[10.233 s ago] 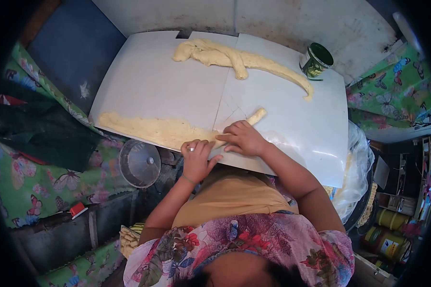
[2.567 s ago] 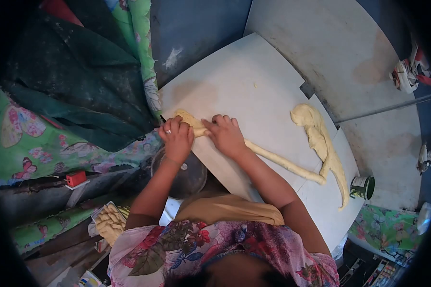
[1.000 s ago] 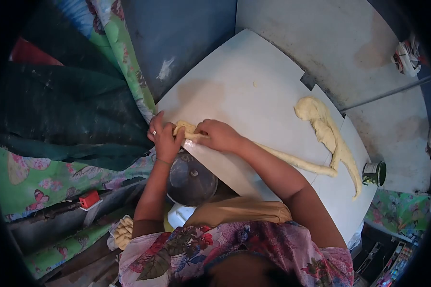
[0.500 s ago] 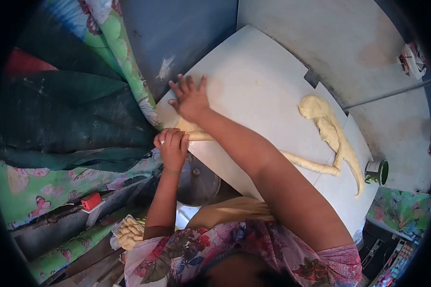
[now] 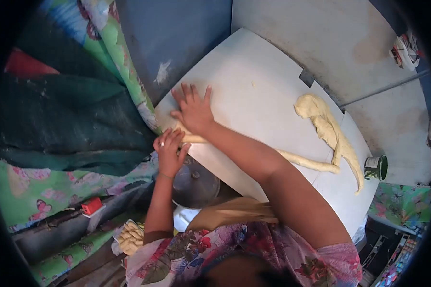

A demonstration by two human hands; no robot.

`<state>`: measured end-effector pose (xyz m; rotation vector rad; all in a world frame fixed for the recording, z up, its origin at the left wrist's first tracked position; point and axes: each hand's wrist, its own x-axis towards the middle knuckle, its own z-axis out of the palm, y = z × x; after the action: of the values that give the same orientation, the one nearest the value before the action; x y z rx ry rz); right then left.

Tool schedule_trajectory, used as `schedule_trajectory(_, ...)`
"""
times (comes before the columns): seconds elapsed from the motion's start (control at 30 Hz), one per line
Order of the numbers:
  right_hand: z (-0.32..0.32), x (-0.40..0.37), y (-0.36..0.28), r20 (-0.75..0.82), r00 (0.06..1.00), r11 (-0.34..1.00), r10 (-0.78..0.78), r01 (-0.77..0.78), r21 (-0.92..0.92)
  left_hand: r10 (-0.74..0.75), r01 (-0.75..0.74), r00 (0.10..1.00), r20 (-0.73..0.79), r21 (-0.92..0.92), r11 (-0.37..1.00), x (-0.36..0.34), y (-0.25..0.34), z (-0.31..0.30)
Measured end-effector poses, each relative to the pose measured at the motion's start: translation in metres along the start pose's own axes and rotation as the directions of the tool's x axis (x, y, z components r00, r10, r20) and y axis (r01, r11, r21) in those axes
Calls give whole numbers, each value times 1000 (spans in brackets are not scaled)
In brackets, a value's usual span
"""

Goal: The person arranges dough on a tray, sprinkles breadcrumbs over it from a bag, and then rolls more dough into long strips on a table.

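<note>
A long pale-yellow rope of dough runs across the white tabletop, passing beneath my right forearm. At its left end, near the table's corner, my left hand, with a ring, has its fingers curled over the dough; its thumb stands a little apart. Just above it my right hand is open, fingers spread, with the heel of the palm beside the dough end. Whether that palm presses on the dough is hard to see. The rope's far end lies by a larger, uneven piece of dough on the right.
A green tin stands at the table's right edge, near the wall. Below the left corner is a dark round lid. A tray of shaped pieces sits lower left, beneath a red box. Dark cloth hangs at left.
My right hand has come down closer to my left hand and the dough end. The left thumb has moved away from its fingers. The whole view has shifted slightly.
</note>
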<state>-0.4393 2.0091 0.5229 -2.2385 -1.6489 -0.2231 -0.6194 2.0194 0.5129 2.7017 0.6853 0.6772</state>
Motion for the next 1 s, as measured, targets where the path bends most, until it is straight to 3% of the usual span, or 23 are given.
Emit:
schedule_trajectory(0.03, 1, 4, 5, 33, 999, 999, -39, 39, 11, 20, -20, 1000, -18, 2, 1000, 5, 2, -4)
schedule_trajectory(0.13, -4, 13, 11, 237, 964, 977, 117, -154, 145, 35, -35, 999, 3, -9, 999, 17, -4, -11)
schedule_trajectory(0.17, -4, 6, 9, 42, 983, 962, 177, -182, 205, 45, -46, 999, -24, -20, 999, 20, -7, -10)
schedule_trajectory(0.27, -50, -30, 22, -41, 990, 902, -133, 138, 408, 13, -13, 1000, 14, 14, 1000, 34, -10, -7)
schedule_trajectory(0.37, -53, -84, 17, 117, 955, 930, -274, 233, 284, -72, 71, 997, 12, 112, 991, 49, -7, 2)
schedule_trajectory(0.47, -62, -82, 30, 86, 979, 972, -185, 170, 161, -108, 143, 958, -265, 117, 983, 61, 0, 11)
schedule_trajectory(0.5, -59, -80, 32, -12, 988, 973, -155, 155, 171, -44, 98, 953, -299, 167, 981, 63, 1, 9)
schedule_trajectory(0.6, -56, -82, 31, -92, 978, 975, -187, 197, 107, 133, -113, 983, -125, 155, 981, 50, -14, 4)
schedule_trajectory(0.7, -46, -100, 21, -7, 950, 938, -312, 309, 159, 213, -214, 976, -52, -6, 977, 45, -8, -27)
schedule_trajectory(0.8, -54, -93, 29, -10, 983, 957, -185, 183, 226, 35, -26, 996, 76, -124, 992, 40, -31, -25)
schedule_trajectory(0.93, -56, -72, 40, 142, 988, 956, -63, 19, 294, -114, 107, 992, 48, 142, 984, 56, -26, -19)
schedule_trajectory(1.0, -54, -68, 45, 149, 988, 944, -38, -13, 331, -169, 182, 983, -72, 233, 955, 67, -19, -3)
